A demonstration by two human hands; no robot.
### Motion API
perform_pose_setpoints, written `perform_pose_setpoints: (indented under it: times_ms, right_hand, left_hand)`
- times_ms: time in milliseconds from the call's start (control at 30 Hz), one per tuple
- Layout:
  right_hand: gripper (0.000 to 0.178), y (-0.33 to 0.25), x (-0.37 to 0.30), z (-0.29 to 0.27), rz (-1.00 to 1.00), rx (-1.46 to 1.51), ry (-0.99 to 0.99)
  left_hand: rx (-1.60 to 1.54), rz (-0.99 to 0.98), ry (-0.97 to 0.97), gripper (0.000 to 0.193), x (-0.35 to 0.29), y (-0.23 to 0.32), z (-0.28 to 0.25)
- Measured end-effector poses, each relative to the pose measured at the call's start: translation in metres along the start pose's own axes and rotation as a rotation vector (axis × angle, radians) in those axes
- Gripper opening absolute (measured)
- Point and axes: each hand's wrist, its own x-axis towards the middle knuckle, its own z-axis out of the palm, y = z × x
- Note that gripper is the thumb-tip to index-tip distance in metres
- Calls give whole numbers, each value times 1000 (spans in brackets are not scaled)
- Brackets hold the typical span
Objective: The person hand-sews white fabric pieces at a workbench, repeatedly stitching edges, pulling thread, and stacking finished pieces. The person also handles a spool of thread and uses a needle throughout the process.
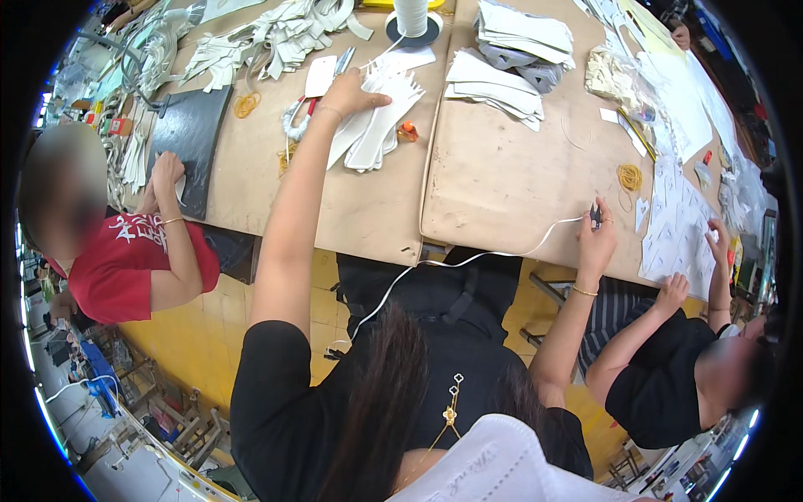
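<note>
My left hand (353,95) reaches far across the table, thumb stretched out to the right. It rests at the left edge of a fanned stack of white cut strips (373,140), and its fingers look apart. Beyond it stands a large white spool (411,18) on a dark base, its white cord leading down toward the stack. At the table's front right, my right hand (596,241) is closed round a small black tool (595,216), whose exact kind is partly hidden. From that hand a white cord (493,256) runs left over the table edge and down across my lap.
Left of the stack lie a white card (319,77) and yellow rubber bands (246,105); right of it, a small orange item (407,131). White piles (495,88) sit farther back. A person in red works at a black board (191,134); another person handles printed sheets (676,226) on the right.
</note>
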Motion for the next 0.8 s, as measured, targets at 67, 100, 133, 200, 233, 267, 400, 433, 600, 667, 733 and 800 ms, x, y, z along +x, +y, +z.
perform_pose_setpoints:
  times_ms: [67, 100, 133, 200, 233, 267, 400, 433, 600, 667, 733, 800]
  right_hand:
    - [36, 1, -2, -2, 147, 28, -69]
    - [36, 0, 1, -1, 104, 19, -49]
    - [36, 0, 2, -1, 111, 17, -45]
    - [36, -2, 7, 0, 123, 18, -28]
    - [36, -3, 10, 1, 131, 17, -17]
    - [36, -4, 13, 2, 141, 14, -8]
    - [37, -7, 20, 4, 115, 109, -17]
    - [37, -8, 20, 4, 72, 117, 3]
    - [39, -5, 17, 3, 55, 100, -34]
    - [40, 1, 17, 4, 34, 119, -37]
    - [42, 6, 17, 6, -39, 13, 21]
    - [43, 11, 17, 8, -31, 17, 43]
  left_hand:
    - [-45, 11, -124, 106, 12, 1, -4]
    - [-67, 27, -166, 110, 21, 2, -7]
    - [-76, -35, -162, 101, 23, 2, -6]
    - [-88, -133, -153, 82, 26, 4, -3]
    - [-131, -141, -165, 79, 26, 5, 0]
    - [-181, -142, -191, 76, 25, 6, 3]
    - [-495, -47, -260, 78, 12, 7, 13]
    - [-482, -30, -229, 76, 8, 7, 13]
    - [-388, 59, -342, 80, -6, 8, -8]
    - [-121, 107, -448, 80, -9, 2, -25]
    - [132, 132, -508, 82, -18, -9, -37]
    - [358, 162, -515, 84, -35, -27, -44]
